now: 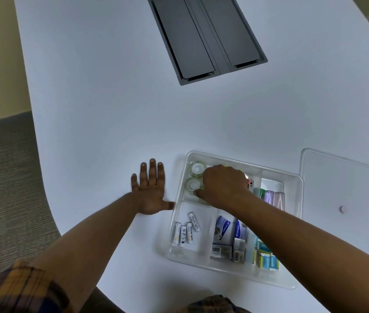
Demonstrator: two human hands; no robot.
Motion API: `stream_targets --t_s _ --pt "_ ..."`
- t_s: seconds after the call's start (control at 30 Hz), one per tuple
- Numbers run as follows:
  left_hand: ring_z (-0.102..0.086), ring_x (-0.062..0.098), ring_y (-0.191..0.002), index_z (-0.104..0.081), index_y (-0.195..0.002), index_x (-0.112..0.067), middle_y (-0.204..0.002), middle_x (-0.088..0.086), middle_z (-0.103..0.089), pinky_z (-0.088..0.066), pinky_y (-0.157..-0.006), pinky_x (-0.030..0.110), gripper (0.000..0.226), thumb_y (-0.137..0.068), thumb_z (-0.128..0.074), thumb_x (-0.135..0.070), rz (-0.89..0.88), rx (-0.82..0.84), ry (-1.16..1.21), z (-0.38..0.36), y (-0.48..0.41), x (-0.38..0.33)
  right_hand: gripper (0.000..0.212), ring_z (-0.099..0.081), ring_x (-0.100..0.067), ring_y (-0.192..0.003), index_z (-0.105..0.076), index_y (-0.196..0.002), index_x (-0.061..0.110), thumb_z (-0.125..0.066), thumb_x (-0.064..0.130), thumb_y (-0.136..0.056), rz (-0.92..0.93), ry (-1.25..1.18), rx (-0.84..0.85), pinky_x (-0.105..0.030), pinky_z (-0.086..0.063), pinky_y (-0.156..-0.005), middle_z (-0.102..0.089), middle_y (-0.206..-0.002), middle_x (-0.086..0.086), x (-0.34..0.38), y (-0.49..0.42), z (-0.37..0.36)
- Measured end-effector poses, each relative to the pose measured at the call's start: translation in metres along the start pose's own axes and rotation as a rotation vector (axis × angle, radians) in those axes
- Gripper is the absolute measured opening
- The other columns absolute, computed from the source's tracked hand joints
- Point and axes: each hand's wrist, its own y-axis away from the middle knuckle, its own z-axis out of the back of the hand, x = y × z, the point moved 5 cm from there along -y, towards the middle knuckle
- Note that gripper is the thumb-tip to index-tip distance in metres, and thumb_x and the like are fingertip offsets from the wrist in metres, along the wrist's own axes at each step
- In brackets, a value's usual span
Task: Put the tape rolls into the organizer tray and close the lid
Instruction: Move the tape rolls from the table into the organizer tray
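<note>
A clear plastic organizer tray [180, 195] sits on the white table at the lower right. Two clear tape rolls lie in its far-left compartment: one [197, 168] at the back, one [193, 185] in front of it. My right hand [224, 184] reaches into that compartment, fingers curled down by the nearer roll; what they hold is hidden. My left hand [150, 190] rests flat on the table, fingers spread, thumb touching the tray's left wall. The clear lid [346, 188] lies flat on the table to the right of the tray.
Other tray compartments hold several white batteries [185, 231], small boxes [226, 238], teal packets [266, 258] and markers [271, 196]. A grey cable hatch [204, 35] is set into the table farther back. The table edge curves along the left, with carpet below.
</note>
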Motion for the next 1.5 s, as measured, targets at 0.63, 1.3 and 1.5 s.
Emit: stream_targets --t_s 0.63,1.3,1.5 --pt "0.056 0.026 -0.115 0.061 -0.106 -0.033 -0.121 -0.003 0.064 0.022 -0.106 0.055 0.124 -0.07 -0.048 -0.08 0.023 -0.052 -0.029 -0.004 -0.007 0.005 0.038 -0.05 -0.017 -0.066 -0.052 -0.091 0.026 -0.068 0.05 -0.066 -0.072 -0.314 -0.129 -0.028 -0.034 -0.056 -0.054 -0.079 0.008 0.004 0.007 -0.008" --pt "0.046 0.03 -0.127 0.045 -0.125 -0.023 -0.136 0.004 0.053 0.019 -0.109 0.055 0.119 -0.077 -0.051 -0.072 0.009 -0.004 -0.001 0.002 0.001 -0.003 0.029 -0.065 -0.026 -0.088 -0.063 -0.106 0.024 -0.062 0.044 -0.086 -0.081 -0.207 -0.154 -0.029 -0.039 -0.062 -0.063 -0.112 0.002 -0.009 -0.001 -0.001" --pt "0.049 0.028 -0.124 0.047 -0.123 -0.024 -0.132 0.003 0.056 0.02 -0.108 0.055 0.118 -0.077 -0.05 -0.073 0.001 0.003 0.003 0.001 0.001 -0.001 0.031 -0.065 -0.026 -0.085 -0.065 -0.103 0.022 -0.054 0.047 -0.088 -0.091 -0.169 -0.183 -0.028 -0.037 -0.06 -0.067 -0.1 -0.001 -0.011 -0.006 -0.001"
